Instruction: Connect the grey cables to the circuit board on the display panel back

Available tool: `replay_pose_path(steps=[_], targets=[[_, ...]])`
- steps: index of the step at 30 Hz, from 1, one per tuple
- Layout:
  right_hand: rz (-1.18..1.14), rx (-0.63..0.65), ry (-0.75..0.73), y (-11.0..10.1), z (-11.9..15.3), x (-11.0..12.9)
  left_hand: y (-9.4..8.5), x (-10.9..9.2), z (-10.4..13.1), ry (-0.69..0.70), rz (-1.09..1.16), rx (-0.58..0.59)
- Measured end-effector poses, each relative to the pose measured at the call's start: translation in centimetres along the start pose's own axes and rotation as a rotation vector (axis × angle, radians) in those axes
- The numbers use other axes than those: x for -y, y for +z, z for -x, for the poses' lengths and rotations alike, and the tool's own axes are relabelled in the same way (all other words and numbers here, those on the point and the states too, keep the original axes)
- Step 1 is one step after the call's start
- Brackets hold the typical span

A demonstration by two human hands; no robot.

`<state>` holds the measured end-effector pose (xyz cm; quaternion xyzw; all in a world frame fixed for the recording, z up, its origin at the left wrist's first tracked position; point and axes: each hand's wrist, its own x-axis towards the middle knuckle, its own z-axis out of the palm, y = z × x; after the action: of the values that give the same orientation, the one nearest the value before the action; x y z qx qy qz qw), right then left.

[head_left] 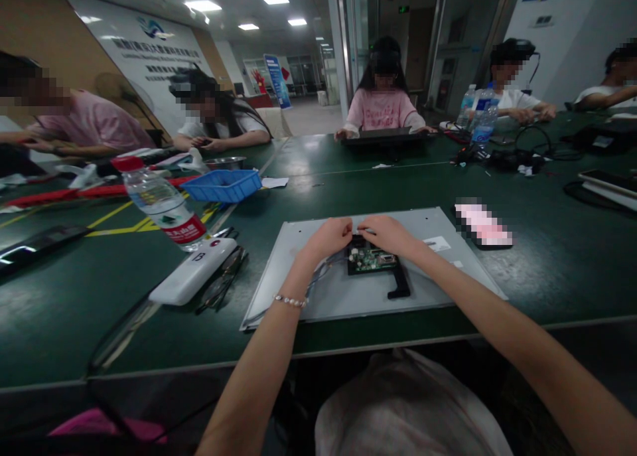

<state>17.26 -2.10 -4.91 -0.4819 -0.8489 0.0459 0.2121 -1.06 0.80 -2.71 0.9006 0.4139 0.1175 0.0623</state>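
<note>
Your two hands met at the far edge of a circuit board on a grey panel.

Your left hand [338,235] and right hand [381,233] had their fingers curled in close together over the top of the black frame [399,285]; whether they pinched anything, you cannot tell from this view. The green circuit board [371,259] sat in that frame, on the flat panel [318,303], which lay on the green counter [199,346].

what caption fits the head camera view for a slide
Two bare hands, left and right, work at a green circuit board above a flat grey panel.
</note>
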Motion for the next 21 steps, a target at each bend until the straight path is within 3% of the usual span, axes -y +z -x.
replay_pose_path(steps=[6,12,15,18,21], targets=[[-0.088,-0.137,-0.025,-2.4,-0.3,0.9,-1.0,-1.2,0.0,-0.07,-0.044,-0.101],[-0.111,-0.337,-0.012,-7.8,-1.2,2.7,-0.9,-6.1,-0.1,-0.1,-0.026,-0.219],[-0.14,-0.374,-0.066,-10.3,-2.1,4.0,0.6,-10.3,-0.1,0.085,-0.078,-0.181],[-0.169,-0.293,-0.117,-11.3,-3.3,6.2,2.7,-15.3,-0.3,0.35,-0.118,-0.144],[-0.144,-0.155,-0.19,-11.3,-4.0,8.6,4.3,-19.6,-0.7,0.562,-0.206,-0.254]])
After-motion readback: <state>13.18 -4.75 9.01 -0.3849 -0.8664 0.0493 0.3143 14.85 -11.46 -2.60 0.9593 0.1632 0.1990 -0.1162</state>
